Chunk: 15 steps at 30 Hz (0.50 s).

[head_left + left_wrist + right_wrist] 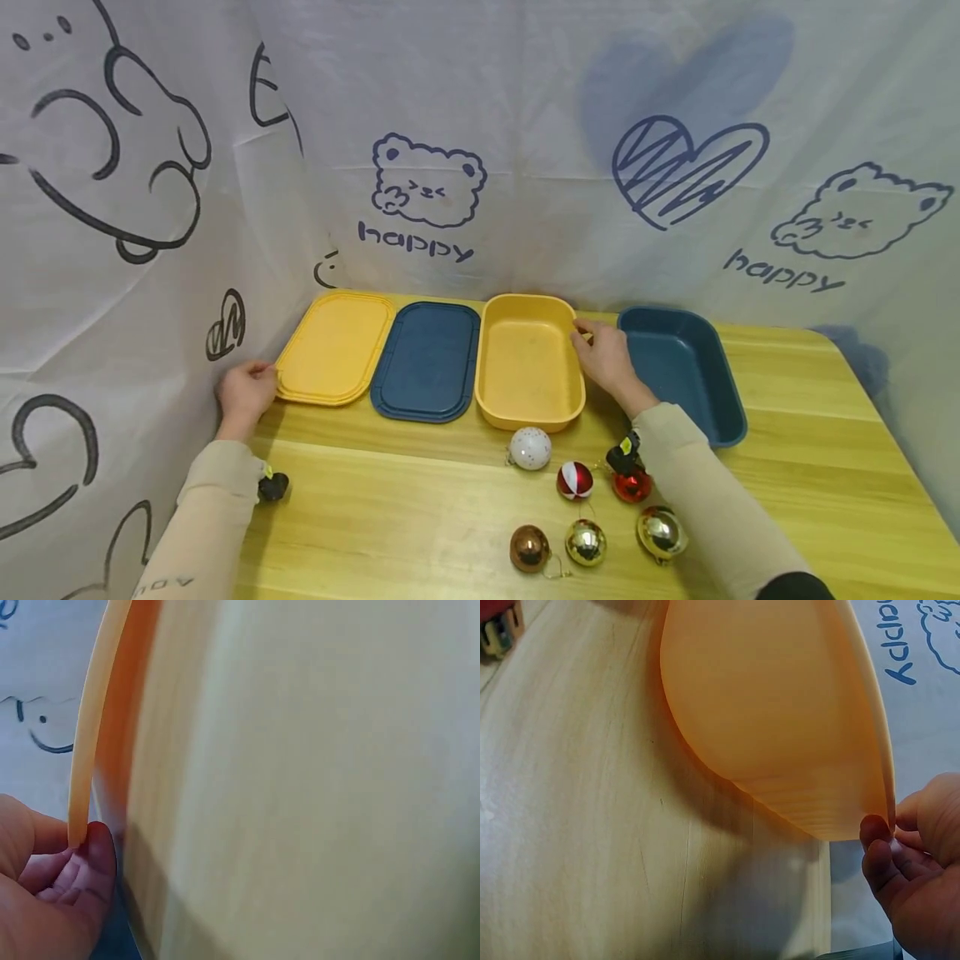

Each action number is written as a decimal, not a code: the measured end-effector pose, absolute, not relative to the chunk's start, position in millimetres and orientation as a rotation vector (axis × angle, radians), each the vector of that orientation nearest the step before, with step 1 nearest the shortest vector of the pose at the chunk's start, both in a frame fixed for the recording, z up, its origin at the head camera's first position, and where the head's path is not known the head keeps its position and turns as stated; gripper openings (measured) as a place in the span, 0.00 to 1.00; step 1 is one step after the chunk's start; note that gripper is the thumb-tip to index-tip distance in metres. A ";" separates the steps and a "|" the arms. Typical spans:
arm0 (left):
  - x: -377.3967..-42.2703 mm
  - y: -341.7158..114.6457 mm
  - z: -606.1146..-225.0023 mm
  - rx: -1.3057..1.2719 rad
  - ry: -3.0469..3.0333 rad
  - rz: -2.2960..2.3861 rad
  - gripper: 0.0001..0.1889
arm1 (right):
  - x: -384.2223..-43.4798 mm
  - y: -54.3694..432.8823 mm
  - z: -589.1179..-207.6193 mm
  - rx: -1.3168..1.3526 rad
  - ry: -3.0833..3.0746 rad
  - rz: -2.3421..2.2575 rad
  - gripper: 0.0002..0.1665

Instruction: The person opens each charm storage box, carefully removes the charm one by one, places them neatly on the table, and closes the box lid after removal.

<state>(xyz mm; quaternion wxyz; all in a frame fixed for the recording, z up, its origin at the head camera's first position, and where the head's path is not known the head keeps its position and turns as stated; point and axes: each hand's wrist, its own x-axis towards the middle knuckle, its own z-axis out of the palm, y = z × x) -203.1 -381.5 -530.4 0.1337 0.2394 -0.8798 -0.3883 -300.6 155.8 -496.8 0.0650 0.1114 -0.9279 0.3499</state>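
Note:
At the left of the table, my left hand (246, 396) pinches the near left edge of a yellow lid (341, 346) between thumb and fingers. The left wrist view shows the lid's thin rim (94, 750) edge-on, caught at the fingertips. My right hand (609, 358) pinches the right rim of a yellow plastic box (528, 358), which has nothing in it. Thumb and fingertips meet over that rim in the right wrist view, where the box's side wall (772, 712) fills the middle.
Between yellow lid and box lies a dark blue lid (427, 362). A dark blue box (675, 367) stands right of my right hand. Nearer are bauble ornaments: white (530, 448), red-and-white (574, 481), red (632, 485), brown (529, 548) and two gold (586, 542). A printed curtain (525, 208) hangs behind.

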 end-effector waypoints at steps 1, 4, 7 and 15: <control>-204.2 -382.5 -528.8 0.727 -2.552 -1.179 0.21 | -300.9 155.9 -496.4 0.330 -2.805 1.058 0.24; -205.8 -382.5 -523.9 0.810 -2.534 -1.312 0.24 | -301.5 156.3 -495.7 0.320 -2.816 1.060 0.25; -208.2 -383.2 -521.8 0.850 -2.516 -1.412 0.25 | -300.9 156.4 -494.4 0.316 -2.826 1.063 0.25; -210.5 -380.8 -511.8 0.882 -2.413 -1.646 0.26 | -301.4 156.4 -492.1 0.313 -2.833 1.094 0.25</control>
